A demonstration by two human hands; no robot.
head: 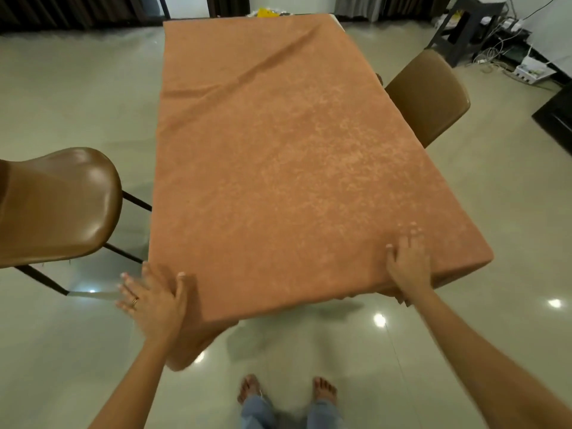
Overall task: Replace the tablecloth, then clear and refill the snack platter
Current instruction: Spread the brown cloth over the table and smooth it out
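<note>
An orange-brown tablecloth (278,156) covers the whole long table, with a diagonal crease across its far half and its near edge hanging over the front. My left hand (151,300) lies flat with fingers spread on the near left corner of the cloth. On the near right corner my right hand (408,263) presses palm down, fingers apart, blurred by motion. Neither hand holds anything. No snack platter is in view.
A brown chair (58,205) stands close at the left, another brown chair (430,94) at the right side. Something yellow (267,12) sits beyond the table's far end. A dark stool (470,26) and cables (507,54) lie at the far right. My bare feet (286,390) stand on the glossy floor.
</note>
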